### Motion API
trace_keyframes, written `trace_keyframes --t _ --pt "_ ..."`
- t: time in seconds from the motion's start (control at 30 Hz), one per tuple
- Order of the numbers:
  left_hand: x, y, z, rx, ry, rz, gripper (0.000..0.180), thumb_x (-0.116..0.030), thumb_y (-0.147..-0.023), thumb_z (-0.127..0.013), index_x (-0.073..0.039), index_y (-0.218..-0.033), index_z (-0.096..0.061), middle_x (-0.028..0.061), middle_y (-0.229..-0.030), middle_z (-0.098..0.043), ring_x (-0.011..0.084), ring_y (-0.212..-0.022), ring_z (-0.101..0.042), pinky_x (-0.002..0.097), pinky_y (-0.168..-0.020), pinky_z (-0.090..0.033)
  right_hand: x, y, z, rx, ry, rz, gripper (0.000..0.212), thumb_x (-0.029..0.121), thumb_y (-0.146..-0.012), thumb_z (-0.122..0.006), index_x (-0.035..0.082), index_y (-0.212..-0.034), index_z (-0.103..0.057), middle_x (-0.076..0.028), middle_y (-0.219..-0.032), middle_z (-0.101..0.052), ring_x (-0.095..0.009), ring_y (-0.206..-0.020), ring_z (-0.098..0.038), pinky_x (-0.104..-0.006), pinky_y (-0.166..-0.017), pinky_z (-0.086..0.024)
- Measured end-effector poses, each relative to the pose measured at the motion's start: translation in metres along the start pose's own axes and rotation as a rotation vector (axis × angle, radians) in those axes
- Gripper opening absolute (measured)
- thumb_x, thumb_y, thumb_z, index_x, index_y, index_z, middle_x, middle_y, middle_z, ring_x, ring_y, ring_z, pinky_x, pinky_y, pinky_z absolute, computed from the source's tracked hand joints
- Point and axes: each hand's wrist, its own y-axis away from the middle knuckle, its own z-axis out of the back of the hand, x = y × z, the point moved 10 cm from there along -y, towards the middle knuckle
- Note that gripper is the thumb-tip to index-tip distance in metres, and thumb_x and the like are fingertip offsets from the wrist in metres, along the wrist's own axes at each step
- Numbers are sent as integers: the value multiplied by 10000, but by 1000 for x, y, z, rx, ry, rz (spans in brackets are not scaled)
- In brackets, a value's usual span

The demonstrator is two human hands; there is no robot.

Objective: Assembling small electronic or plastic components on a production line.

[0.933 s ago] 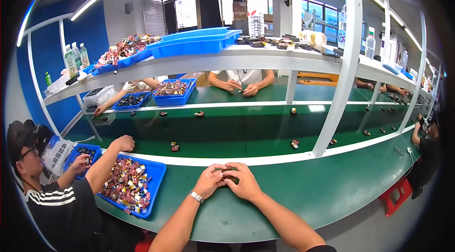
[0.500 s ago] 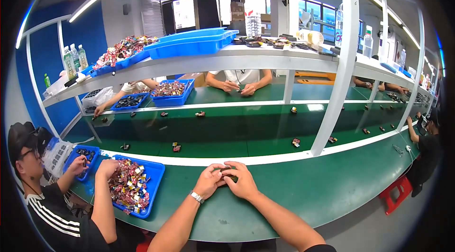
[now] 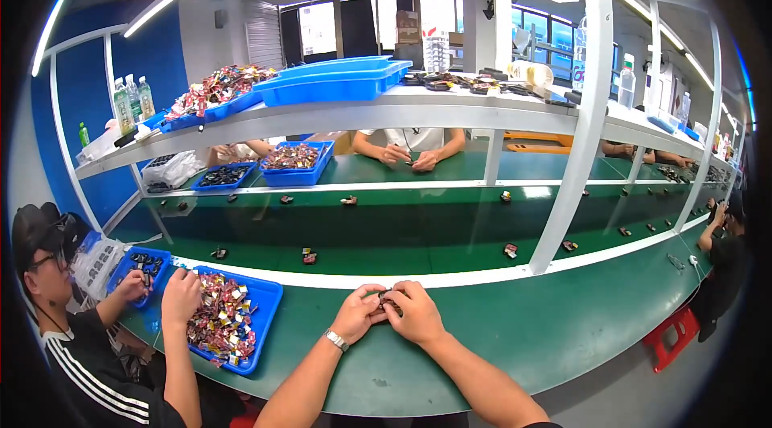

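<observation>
A small dark part (image 3: 386, 297), mostly covered by fingers, is held between my two hands above the green work surface (image 3: 498, 323). My left hand (image 3: 359, 314), with a metal-banded watch on its wrist, closes round the part from the left. From the right, my right hand (image 3: 415, 313) bends its fingers over the same part, the fingertips of both hands meeting there. What kind of part it is, I cannot make out. Left of my hands stands a blue tray (image 3: 272, 311) heaped with small red, white and yellow pieces.
A co-worker's hand (image 3: 182, 296) is over the tray's left side; another small blue tray (image 3: 165, 263) of black parts stands beyond. Small parts (image 3: 309, 256) lie spaced along the green belt (image 3: 386, 228). A white post (image 3: 563, 154) rises from the ledge at right.
My fingers have shifted on the dark part, the right ones curling closer over it. The co-worker's hand at left has lifted off the tray's pieces. Parts on the near belt sit slightly farther right.
</observation>
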Motion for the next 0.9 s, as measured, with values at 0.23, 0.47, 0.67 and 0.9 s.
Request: trace_keyframes --t 0.23,0.47,0.67,0.9 --pt "1 -1 1 3 -5 2 295 -69 -956 -537 -42 -1237 -450 115 -1118 -610 222 -1057 -617 409 -963 -514 4 2 -6 40 128 91 147 69 -756 -682 79 -898 -643 -44 -957 -601 -238 -881 -599 -356 -679 -556" --pt "1 0 2 -16 -46 13 287 -54 -954 -526 -39 -1231 -450 129 -1139 -611 230 -1041 -626 413 -956 -519 3 2 -9 21 146 105 125 70 -763 -673 75 -884 -640 -42 -930 -593 -237 -845 -599 -355 -654 -557" --pt "3 -1 2 -43 -51 6 283 -18 -939 -507 -32 -1218 -461 123 -1139 -612 229 -1040 -626 418 -947 -526 1 1 -9 34 178 96 112 84 -765 -705 74 -875 -687 -37 -908 -618 -221 -829 -619 -342 -665 -549" --pt "2 -2 3 -59 -68 5 265 -21 -942 -514 -25 -1204 -474 109 -1125 -618 214 -1024 -630 415 -937 -533 -3 2 -15 73 196 40 124 67 -762 -703 64 -885 -687 -43 -914 -621 -225 -833 -620 -343 -674 -548"
